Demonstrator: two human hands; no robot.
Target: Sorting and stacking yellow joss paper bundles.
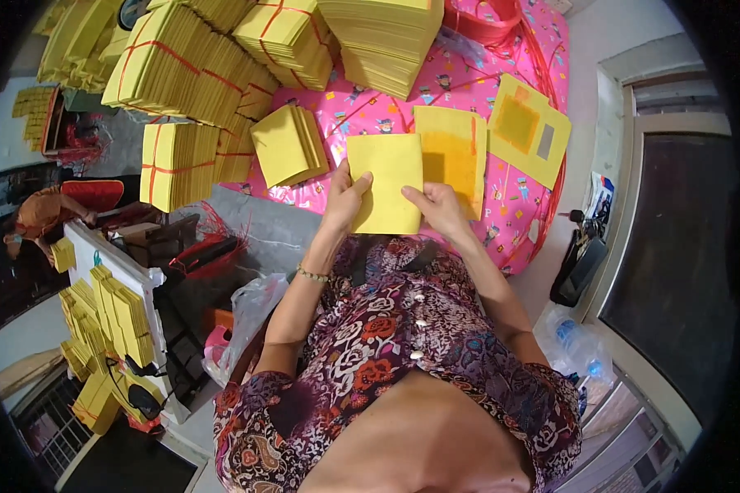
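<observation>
Yellow rectangular paper sheet (386,183) held over near edge of pink patterned cloth (501,197); left hand (347,195) pinching left edge, right hand (437,205) pinching right edge; judgement: keep corners square, pull flat; orange-centred sheet pile (454,156) just beside.

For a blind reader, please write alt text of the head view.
Left hand and right hand hold a square yellow paper sheet above a pink patterned cloth; red-tied bundles of yellow paper lie around.
</observation>
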